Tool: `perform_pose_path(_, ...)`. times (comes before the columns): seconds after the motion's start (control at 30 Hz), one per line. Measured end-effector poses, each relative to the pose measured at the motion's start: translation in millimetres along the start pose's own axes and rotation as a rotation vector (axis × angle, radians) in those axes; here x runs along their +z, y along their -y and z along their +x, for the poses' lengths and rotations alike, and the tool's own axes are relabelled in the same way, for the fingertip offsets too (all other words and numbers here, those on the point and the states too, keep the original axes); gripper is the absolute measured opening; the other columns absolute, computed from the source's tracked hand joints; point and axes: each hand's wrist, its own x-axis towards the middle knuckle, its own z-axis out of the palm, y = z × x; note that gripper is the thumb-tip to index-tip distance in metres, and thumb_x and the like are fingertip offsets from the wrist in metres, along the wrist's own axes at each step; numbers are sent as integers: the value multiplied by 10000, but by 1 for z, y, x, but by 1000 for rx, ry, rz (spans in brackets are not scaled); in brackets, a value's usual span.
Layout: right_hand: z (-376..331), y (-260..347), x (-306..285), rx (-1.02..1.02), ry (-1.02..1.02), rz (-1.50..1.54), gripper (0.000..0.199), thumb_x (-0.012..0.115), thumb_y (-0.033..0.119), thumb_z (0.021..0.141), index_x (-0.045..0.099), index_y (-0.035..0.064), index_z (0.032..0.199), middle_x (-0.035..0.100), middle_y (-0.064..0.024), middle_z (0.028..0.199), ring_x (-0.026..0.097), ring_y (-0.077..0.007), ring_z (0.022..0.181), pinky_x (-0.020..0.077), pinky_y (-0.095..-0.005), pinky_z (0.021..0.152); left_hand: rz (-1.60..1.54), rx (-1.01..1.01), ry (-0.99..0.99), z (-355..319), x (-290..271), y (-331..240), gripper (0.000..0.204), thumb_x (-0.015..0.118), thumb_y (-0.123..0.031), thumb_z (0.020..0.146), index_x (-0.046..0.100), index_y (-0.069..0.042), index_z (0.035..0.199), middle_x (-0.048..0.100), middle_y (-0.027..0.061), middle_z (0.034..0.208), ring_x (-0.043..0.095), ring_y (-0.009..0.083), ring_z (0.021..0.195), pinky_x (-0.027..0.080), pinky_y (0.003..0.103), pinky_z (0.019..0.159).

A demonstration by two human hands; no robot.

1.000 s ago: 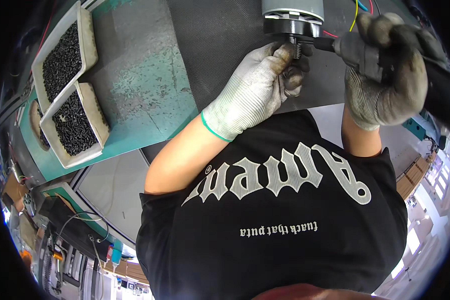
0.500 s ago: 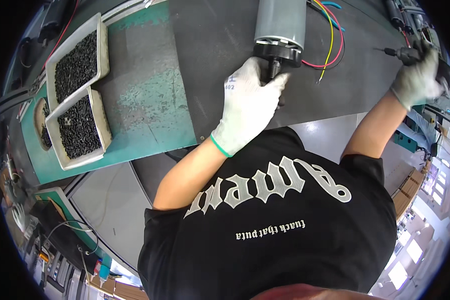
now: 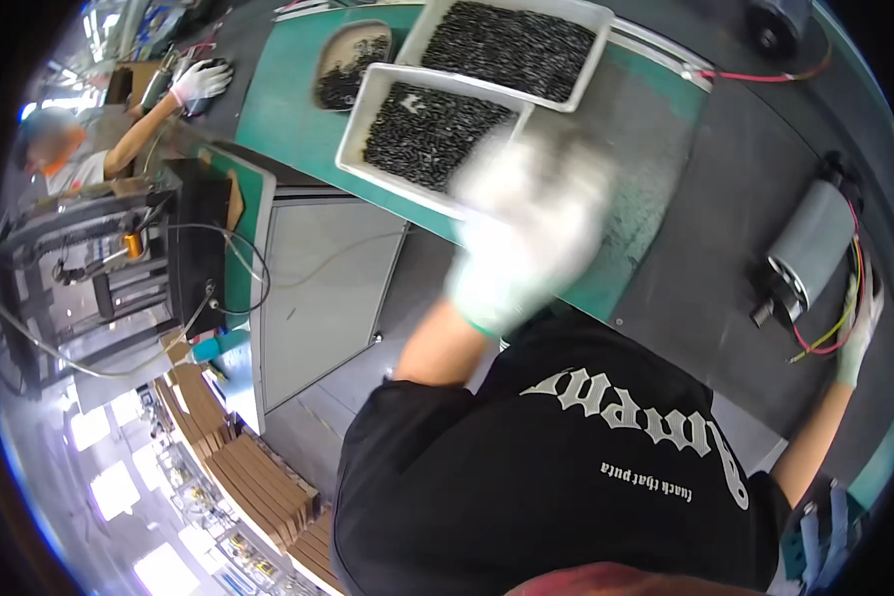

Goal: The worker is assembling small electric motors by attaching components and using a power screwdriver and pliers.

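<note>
Grey motor (image 3: 813, 238), one, lying aslant on the dark part of the surface (image 3: 705, 268), shaft end towards the wearer; coloured wires (image 3: 811, 351) loose alongside; right hand (image 3: 861, 328), gloved, just beside motor and wires, seen edge-on, grip cannot be told; left hand (image 3: 536, 209), gloved, blurred, at the right end of the nearer tray (image 3: 392, 185), open or closed cannot be told; small black pieces (image 3: 427, 134) fill this tray and the farther tray (image 3: 593, 62); trays set together within arm's reach, presumably for easy picking; black shirt (image 3: 566, 477) bears white lettering (image 3: 621, 407), upside down; no brand noted.
</note>
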Motion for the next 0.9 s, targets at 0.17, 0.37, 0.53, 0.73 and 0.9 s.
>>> perform_pose_path(0.17, -14, -22, 22, 186, -198, 110, 444, 471, 319, 999, 525, 0, 1303, 540, -201, 1299, 489, -328, 1223, 375, -386, 1026, 496, -216, -172, 89, -97, 162, 222, 623, -175, 852, 680, 3, 971, 695, 186, 924, 667, 356, 886, 514, 395, 808)
perform_pose_path(0.37, -14, -17, 18, 382, -212, 268, 461, 503, 348, 987, 549, -23, 1256, 575, -194, 1245, 541, -323, 1147, 406, -373, 984, 529, -157, 111, 148, -86, 252, 245, 626, -186, 839, 684, -27, 1015, 692, 187, 958, 659, 337, 935, 504, 380, 836)
perform_pose_path(0.53, -11, -10, 17, 440, -207, 260, 409, 511, 319, 987, 577, -10, 1220, 607, -162, 1181, 572, -286, 1089, 427, -348, 943, 707, -55, 184, 159, -73, 297, 221, 631, -190, 805, 678, -32, 952, 675, 212, 937, 639, 382, 919, 504, 426, 842)
perform_pose_path(0.73, -15, -10, 16, 463, -220, 256, 410, 518, 328, 983, 587, -4, 1213, 618, -158, 1166, 584, -280, 1069, 438, -344, 928, 578, -228, 38, 157, -86, 282, 209, 662, -191, 795, 712, -23, 910, 699, 187, 875, 682, 316, 828, 513, 382, 798)
perform_pose_path(0.9, -12, -11, 18, 459, -229, 234, 424, 532, 341, 975, 587, 1, 1222, 621, -158, 1173, 590, -284, 1075, 444, -347, 932, 198, -430, -75, 143, -104, 294, 199, 687, -168, 802, 705, -2, 910, 714, 121, 836, 658, 195, 681, 515, 311, 652)
